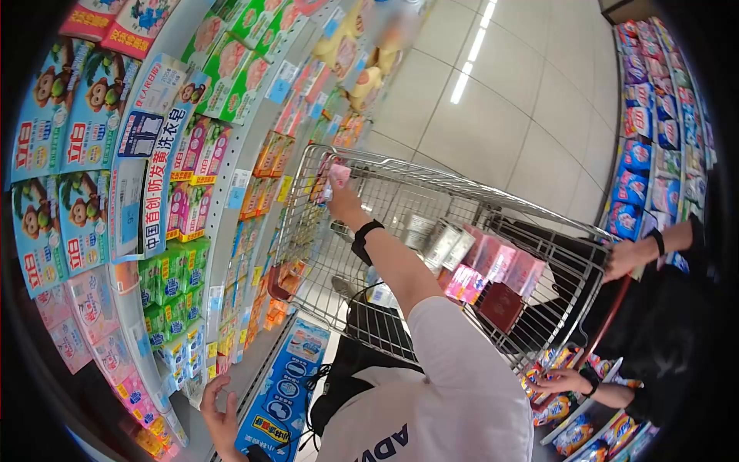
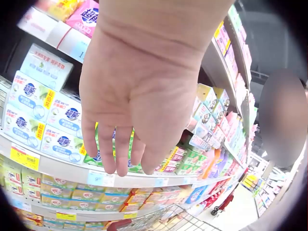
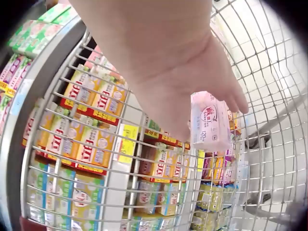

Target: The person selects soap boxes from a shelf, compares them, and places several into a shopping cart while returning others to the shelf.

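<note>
My right hand (image 1: pixel 346 204) reaches over the front end of the metal shopping cart (image 1: pixel 431 165). Between its thumb and fingers it grips a small pale pink soap pack (image 3: pixel 209 120), marked 120 and held inside the wire walls. Deeper in the cart lie several pink packs (image 1: pixel 493 258), white boxes (image 1: pixel 449 245) and a dark red box (image 1: pixel 500 306). My left hand (image 2: pixel 139 96) hangs beside the shelf with relaxed fingers and holds nothing. In the left wrist view it covers part of the blue-and-white soap boxes (image 2: pixel 62 146) and green packs behind it.
Shelves of boxed laundry soap (image 1: pixel 77 115) line the left side. Another person's hand (image 1: pixel 627 258) is at the cart's handle end, with a second hand (image 1: pixel 566 381) below. Bagged goods (image 1: pixel 631 154) stand across the tiled aisle (image 1: pixel 508 115). A blue floor-level sign (image 1: pixel 285 393) lies near my feet.
</note>
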Demonstrator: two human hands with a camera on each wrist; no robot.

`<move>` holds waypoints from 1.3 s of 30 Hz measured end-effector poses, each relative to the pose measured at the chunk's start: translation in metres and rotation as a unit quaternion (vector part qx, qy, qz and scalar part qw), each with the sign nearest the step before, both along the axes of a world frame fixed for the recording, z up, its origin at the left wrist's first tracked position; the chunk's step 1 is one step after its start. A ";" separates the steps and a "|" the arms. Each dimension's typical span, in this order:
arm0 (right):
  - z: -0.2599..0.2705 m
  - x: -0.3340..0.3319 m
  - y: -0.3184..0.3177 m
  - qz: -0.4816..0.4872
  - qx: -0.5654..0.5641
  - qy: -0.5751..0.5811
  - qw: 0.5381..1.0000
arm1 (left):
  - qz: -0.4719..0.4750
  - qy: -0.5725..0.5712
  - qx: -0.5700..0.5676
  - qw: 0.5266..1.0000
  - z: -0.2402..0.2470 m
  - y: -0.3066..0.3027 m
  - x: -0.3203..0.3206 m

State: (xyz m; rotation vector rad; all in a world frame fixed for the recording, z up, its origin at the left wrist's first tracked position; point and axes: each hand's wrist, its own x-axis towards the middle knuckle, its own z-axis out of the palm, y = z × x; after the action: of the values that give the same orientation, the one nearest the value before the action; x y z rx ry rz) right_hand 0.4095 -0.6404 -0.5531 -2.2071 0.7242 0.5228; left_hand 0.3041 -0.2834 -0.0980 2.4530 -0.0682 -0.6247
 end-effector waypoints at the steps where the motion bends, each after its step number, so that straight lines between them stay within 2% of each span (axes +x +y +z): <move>1: 0.001 0.006 0.002 -0.039 -0.012 0.014 0.999 | 0.008 0.011 0.021 1.000 0.001 0.002 -0.001; 2: -0.001 0.011 0.004 -0.033 -0.005 0.010 0.999 | 0.016 0.020 0.041 0.999 0.002 0.004 -0.001; 3: -0.007 0.014 0.006 -0.024 -0.050 0.019 0.998 | 0.021 0.018 0.046 0.999 0.004 0.005 -0.002; 4: -0.014 0.012 0.007 -0.018 -0.096 0.033 0.995 | 0.005 0.041 0.071 0.997 0.006 0.007 -0.002; 5: -0.021 0.011 0.009 -0.021 -0.096 0.043 0.994 | -0.017 0.070 0.093 0.993 0.008 0.009 -0.002; 7: -0.051 0.010 0.012 -0.081 -0.050 -0.100 0.990 | -0.045 0.070 0.098 0.992 0.002 0.009 -0.006; 9: -0.064 0.017 0.021 -0.108 -0.054 -0.089 0.989 | -0.077 0.067 0.099 0.990 -0.004 0.003 -0.008; 11: -0.041 0.025 0.019 -0.185 -0.029 -0.082 0.979 | -0.061 0.068 0.087 0.992 -0.005 -0.004 -0.009; 12: -0.034 0.028 0.022 -0.192 -0.041 -0.075 0.978 | -0.071 0.076 0.077 0.992 -0.007 -0.005 -0.010; 14: -0.031 0.022 0.028 -0.230 -0.091 -0.051 0.968 | 0.007 0.081 0.051 0.995 -0.012 -0.006 -0.014; 15: -0.035 0.013 0.023 -0.236 -0.096 -0.045 0.966 | -0.001 0.087 0.049 0.995 -0.011 -0.011 -0.013; 17: -0.040 0.008 0.021 -0.297 -0.006 -0.057 0.953 | -0.050 0.071 0.065 0.994 -0.008 -0.022 -0.008; 19: -0.038 -0.008 0.014 -0.309 0.007 -0.077 0.948 | -0.089 0.069 0.074 0.991 -0.010 -0.029 -0.002; 21: -0.034 -0.023 0.002 -0.319 0.073 -0.063 0.943 | -0.125 0.066 0.073 0.987 -0.014 -0.024 -0.003; 23: -0.028 -0.037 -0.004 -0.353 0.089 -0.067 0.929 | -0.149 0.070 0.033 0.986 -0.023 -0.011 -0.002; 24: -0.025 -0.044 -0.005 -0.381 0.111 -0.070 0.915 | -0.150 0.067 0.028 0.986 -0.027 -0.007 -0.005; 26: -0.015 -0.064 -0.011 -0.372 0.130 -0.102 0.913 | -0.039 0.056 -0.037 0.997 -0.036 -0.004 -0.007; 27: -0.004 -0.074 -0.014 -0.361 0.156 -0.128 0.910 | -0.036 0.044 -0.042 0.997 -0.035 -0.003 -0.005; 28: 0.034 -0.086 -0.024 -0.351 0.288 -0.192 0.870 | -0.060 0.044 -0.033 0.997 -0.031 -0.005 -0.002; 29: 0.079 -0.099 -0.035 -0.320 0.424 -0.249 0.810 | -0.075 0.036 -0.018 0.996 -0.024 -0.006 -0.001; 30: 0.079 -0.107 -0.037 -0.254 0.421 -0.273 0.827 | -0.101 0.029 -0.019 0.994 -0.016 -0.011 0.000; 31: 0.151 -0.117 -0.043 -0.254 0.354 -0.252 0.864 | -0.122 0.018 -0.015 0.992 -0.007 -0.017 0.004; 32: 0.169 -0.119 -0.043 -0.244 0.300 -0.177 0.905 | -0.153 0.001 -0.028 0.988 0.002 -0.023 0.007; 33: 0.174 -0.125 -0.036 -0.251 0.273 -0.191 0.909 | -0.183 -0.015 -0.038 0.982 0.011 -0.030 0.010; 34: 0.176 -0.130 -0.036 -0.184 0.275 -0.256 0.908 | -0.207 -0.039 -0.050 0.976 0.017 -0.034 0.013; 36: 0.264 -0.130 -0.026 -0.144 0.386 -0.293 0.863 | -0.225 -0.071 -0.063 0.970 0.039 -0.043 0.015; 37: 0.308 -0.125 -0.015 -0.119 0.396 -0.298 0.860 | -0.224 -0.081 -0.069 0.969 0.049 -0.047 0.016; 39: 0.382 -0.126 -0.005 0.042 0.242 -0.366 0.898 | -0.215 -0.130 -0.101 0.963 0.059 -0.048 0.018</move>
State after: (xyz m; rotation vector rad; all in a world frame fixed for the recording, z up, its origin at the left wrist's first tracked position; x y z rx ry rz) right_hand 0.2834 -0.6458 -0.1706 -1.7565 0.0732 -0.1092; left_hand 0.3218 -0.3318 -0.0391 2.3141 -0.7497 -0.4401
